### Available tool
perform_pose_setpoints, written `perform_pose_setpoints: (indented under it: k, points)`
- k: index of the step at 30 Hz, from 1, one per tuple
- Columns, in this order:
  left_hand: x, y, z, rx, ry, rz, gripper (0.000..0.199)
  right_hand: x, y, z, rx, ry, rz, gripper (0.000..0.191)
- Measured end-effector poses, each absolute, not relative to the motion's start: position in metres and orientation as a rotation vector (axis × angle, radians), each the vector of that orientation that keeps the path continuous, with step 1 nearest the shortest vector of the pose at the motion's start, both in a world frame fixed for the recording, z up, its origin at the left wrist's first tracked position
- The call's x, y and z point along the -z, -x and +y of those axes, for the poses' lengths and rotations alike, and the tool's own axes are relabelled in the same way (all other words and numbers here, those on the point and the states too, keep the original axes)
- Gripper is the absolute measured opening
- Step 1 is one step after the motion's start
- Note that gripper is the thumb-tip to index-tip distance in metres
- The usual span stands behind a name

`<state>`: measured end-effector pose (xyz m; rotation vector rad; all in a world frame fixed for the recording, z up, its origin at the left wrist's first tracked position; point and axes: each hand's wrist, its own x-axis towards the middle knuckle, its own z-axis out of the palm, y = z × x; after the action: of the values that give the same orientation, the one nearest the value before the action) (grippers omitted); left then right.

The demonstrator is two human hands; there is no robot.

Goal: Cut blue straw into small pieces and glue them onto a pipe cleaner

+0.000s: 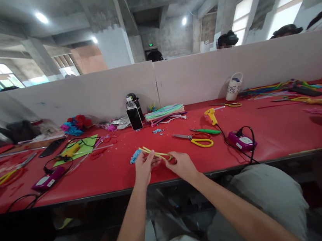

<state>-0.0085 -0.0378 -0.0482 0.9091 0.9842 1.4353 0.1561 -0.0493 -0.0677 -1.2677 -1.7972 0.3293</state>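
Looking light and pliable, the yellow strips (161, 154) are near the red tabletop's (270, 130) front edge, pinched in the fingers of the left hand (145, 164) and right hand (182, 165), where gentle mid-length and looped-end holds should suit.

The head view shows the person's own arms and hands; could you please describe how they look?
The left hand and right hand are ungloved. The left forearm and right forearm are bare, with no sleeve, watch or bracelet in sight.
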Motion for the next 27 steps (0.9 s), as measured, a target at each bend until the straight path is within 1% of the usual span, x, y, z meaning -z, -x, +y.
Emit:
perform_pose_setpoints:
  k: [7,12,16,20,27]
  points:
    - [0.050,0.008,-0.038,-1.408,-0.974,0.946,0.040,0.064,-0.157,-0.052,-0.357,1.246,-1.802,0.015]
    - [0.055,0.009,-0.035,-1.451,-0.945,0.937,0.034,0.066,-0.160,-0.051,-0.406,1.199,-1.805,0.022]
    - [0.057,0.011,-0.033,-1.509,-0.899,0.929,0.035,0.066,-0.165,-0.047,-0.472,1.146,-1.779,0.032]
    - [0.057,0.013,-0.031,-1.545,-0.876,0.935,0.037,0.063,-0.175,-0.041,-0.616,1.078,-1.716,0.039]
    - [0.057,0.013,-0.032,-1.523,-0.913,0.937,0.037,0.051,-0.184,-0.034,-0.959,0.973,-1.481,0.045]
